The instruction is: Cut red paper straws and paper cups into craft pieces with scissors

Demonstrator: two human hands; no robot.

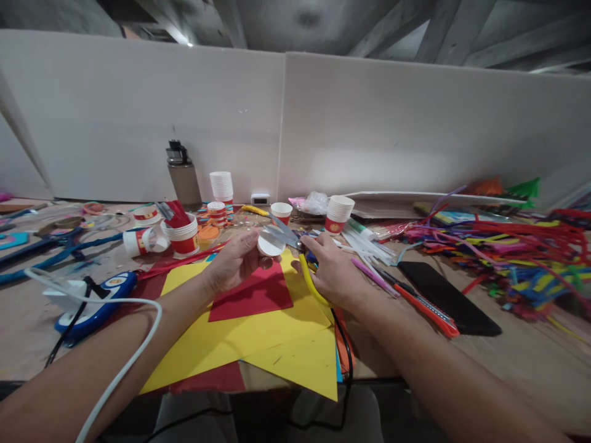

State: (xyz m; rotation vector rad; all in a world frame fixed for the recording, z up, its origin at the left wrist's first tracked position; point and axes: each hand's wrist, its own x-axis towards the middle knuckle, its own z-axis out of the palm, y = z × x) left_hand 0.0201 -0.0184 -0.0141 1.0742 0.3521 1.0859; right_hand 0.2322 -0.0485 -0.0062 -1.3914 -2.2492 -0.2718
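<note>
My left hand (236,258) is closed on a small white paper cup piece (270,243), round and pale, held above the paper. In my right hand (329,266) is a pair of scissors (287,234) with yellow handles. Their blades are spread and lie at the rim of the white piece; whether they touch it I cannot tell. Below my hands, a red sheet (256,295) lies on top of larger yellow sheets (217,344).
Paper cups (339,212) stand stacked beyond my hands, with a tumbler (182,178) behind. A red utility knife (427,311), a black phone (447,298) and many pipe cleaners (530,252) lie on the right. A blue power strip (96,307) with a white cable sits left.
</note>
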